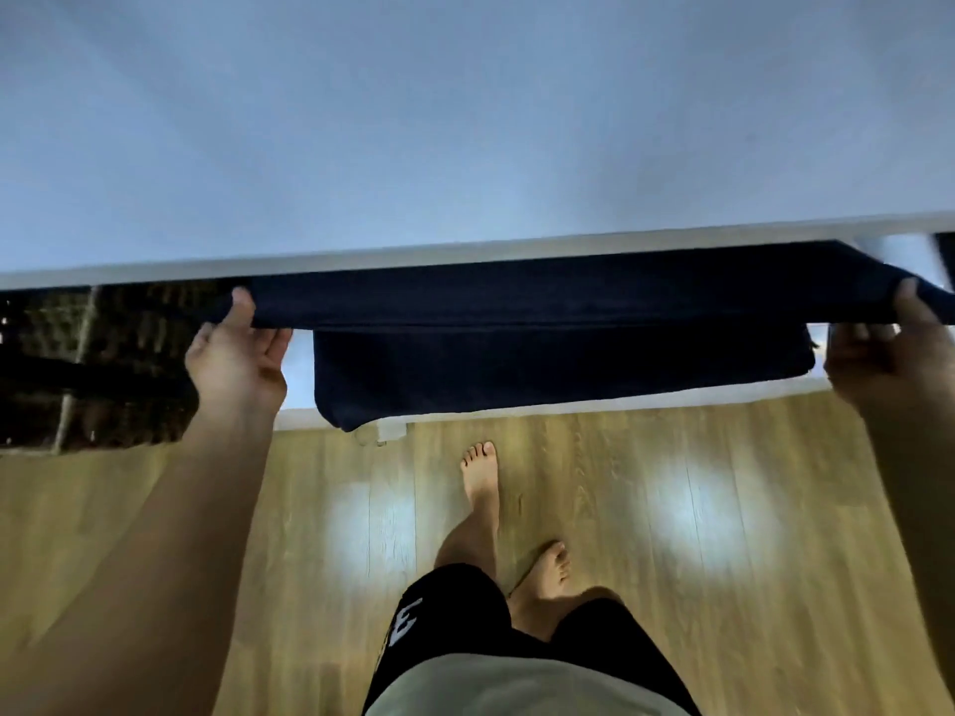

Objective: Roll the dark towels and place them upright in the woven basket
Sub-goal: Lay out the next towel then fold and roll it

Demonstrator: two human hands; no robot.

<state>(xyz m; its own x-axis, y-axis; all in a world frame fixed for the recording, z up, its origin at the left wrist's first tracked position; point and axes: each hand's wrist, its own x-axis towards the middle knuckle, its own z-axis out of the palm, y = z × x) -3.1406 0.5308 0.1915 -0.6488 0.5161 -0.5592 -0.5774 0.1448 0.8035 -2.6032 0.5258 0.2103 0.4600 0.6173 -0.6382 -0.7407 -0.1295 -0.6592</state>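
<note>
A dark navy towel [563, 297] is stretched out flat and wide in the air in front of a white wall. My left hand [237, 348] pinches its left end, thumb on top. My right hand [878, 348] pinches its right end the same way. Below the stretched towel a second dark towel [563, 372], folded, lies on a white ledge or shelf. A dark woven basket [98, 364] stands at the far left, beside my left hand; what is inside it is too dark to make out.
The white wall [465, 121] fills the upper half of the view. A white ledge edge [620, 405] runs across under the folded towel. Wooden floor [723, 509] lies below, with my bare feet [480, 483] on it.
</note>
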